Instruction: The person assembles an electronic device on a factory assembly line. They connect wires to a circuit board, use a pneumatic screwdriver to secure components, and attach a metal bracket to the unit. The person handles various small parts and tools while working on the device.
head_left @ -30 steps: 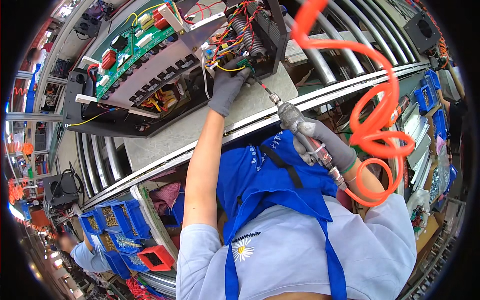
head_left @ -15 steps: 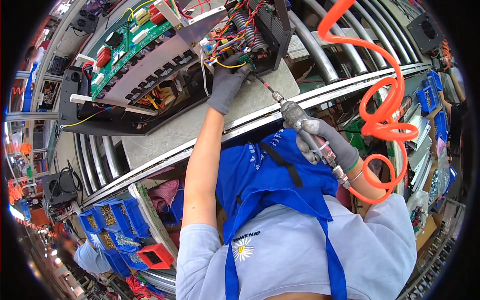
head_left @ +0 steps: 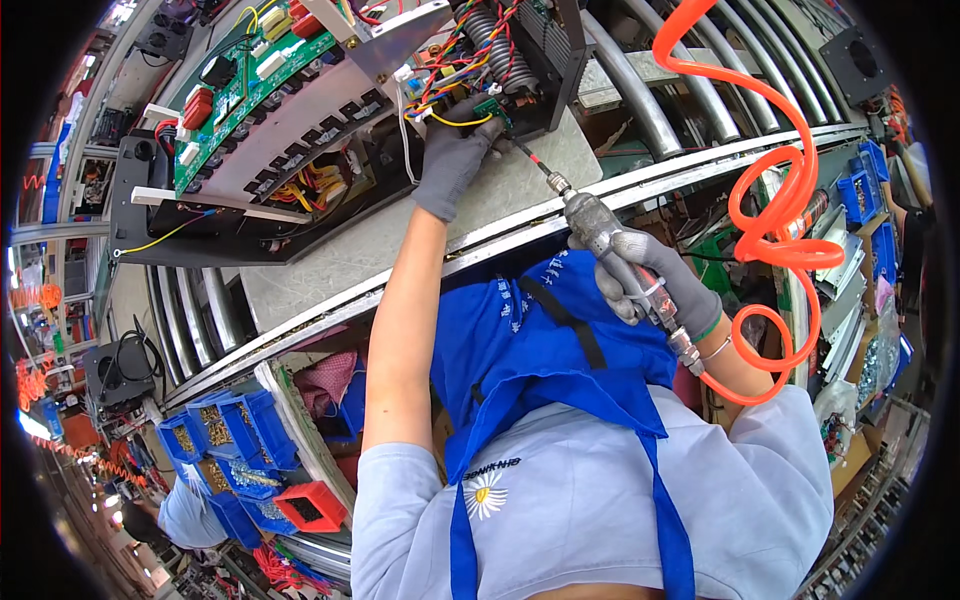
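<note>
My right hand (head_left: 668, 280), in a grey glove, is wrapped round an air screwdriver (head_left: 594, 222). A coiled orange hose (head_left: 790, 225) runs from its rear end. The driver's long thin bit slants up and left to a small green circuit board (head_left: 488, 108) in the open end of a black metal chassis (head_left: 305, 240). My gloved left hand (head_left: 452, 165) reaches into that end, its fingers closed at the small board; the fingertips are partly hidden. Coloured wires (head_left: 455, 88) and a ribbed dark coil (head_left: 497, 50) lie just beyond. The bit's tip is too small to make out.
The chassis, with a large green circuit board (head_left: 240, 105), stands on a grey plate (head_left: 330, 292) over a roller conveyor (head_left: 640, 95). Blue bins of screws (head_left: 255, 430) and a red bin (head_left: 311, 506) sit at lower left. Another person (head_left: 190, 512) is beyond them.
Both hands and the screwdriver keep nearly the same pose at the small board. The view has shifted slightly. The other person at lower left has moved.
</note>
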Demonstrator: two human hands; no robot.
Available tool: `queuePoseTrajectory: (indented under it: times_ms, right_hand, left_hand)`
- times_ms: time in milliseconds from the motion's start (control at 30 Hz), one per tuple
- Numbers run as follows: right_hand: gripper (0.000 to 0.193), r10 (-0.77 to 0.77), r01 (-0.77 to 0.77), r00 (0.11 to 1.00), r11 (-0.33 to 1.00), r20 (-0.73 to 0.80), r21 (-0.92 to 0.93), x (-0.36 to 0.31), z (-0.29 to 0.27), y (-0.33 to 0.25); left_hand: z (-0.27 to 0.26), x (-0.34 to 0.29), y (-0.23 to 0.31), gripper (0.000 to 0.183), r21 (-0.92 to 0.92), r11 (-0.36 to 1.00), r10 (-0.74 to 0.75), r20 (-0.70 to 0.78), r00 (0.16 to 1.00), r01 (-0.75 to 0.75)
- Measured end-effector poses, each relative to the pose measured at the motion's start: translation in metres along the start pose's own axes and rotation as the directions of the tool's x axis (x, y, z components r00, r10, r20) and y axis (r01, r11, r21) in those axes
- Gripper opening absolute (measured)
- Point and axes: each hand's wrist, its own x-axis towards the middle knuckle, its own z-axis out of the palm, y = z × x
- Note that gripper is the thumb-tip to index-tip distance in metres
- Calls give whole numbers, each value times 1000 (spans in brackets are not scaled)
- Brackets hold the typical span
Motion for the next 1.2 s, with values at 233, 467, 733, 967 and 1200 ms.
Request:
queuePoseTrajectory:
  times_ms: [233,467,733,967,1200]
  right_hand:
    - [60,10,-12,999,998,30,63,4,-8,3]
    - [58,-61,-141,945,812,322,566,22,-18,18]
    - [45,-28,28,999,1000,-38,-7,12,3,12]
    - [44,-28,19,998,989,-56,-145,26,-3,29]
    - [73,-124,112,988,986,-96,-121,24,-3,34]
  left_hand:
    - [1,0,2,37,12,1000,18,-4,1000,-18]
    - [-3,5,-22,36,241,948,226,-48,973,-209]
    - [1,0,-17,35,422,871,277,3,961,-253]
    - [-9,-1,-8,33,506,823,284,24,959,-257]
    - [7,-9,-3,32,618,702,419,43,907,-354]
